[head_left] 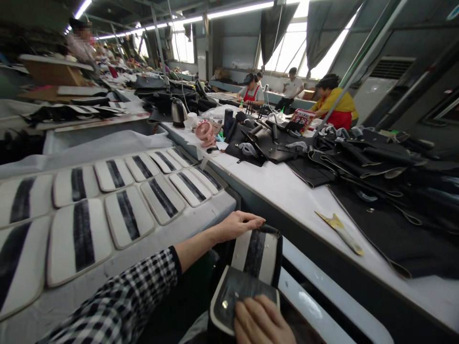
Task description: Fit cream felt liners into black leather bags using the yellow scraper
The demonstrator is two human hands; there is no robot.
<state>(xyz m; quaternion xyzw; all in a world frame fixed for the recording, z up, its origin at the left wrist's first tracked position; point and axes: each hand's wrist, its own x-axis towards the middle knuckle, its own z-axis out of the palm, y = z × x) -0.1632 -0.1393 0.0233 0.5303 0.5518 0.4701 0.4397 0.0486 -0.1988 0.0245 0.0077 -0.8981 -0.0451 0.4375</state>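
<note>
Right hand point(264, 319), fingers together, rests on the near right corner of a dark, pale-rimmed panel point(244, 286); beyond, left hand point(240, 225), pinch unclear, touches the far edge of a white, black-striped panel point(254, 254).

A workshop floor, by all signs one for leather-like goods. To the right of the pink fan point(205, 133), black cut pieces point(362, 165) lie heaped on a long white tabletop point(247, 177); to the fan's left and nearer, pale panels point(129, 217) with dark stripes lie in rows. Beyond the fan, a person in a red apron point(254, 94) and a person in yellow point(339, 105) lean over their places, and high above the fan run long strip lights point(240, 10)
</note>
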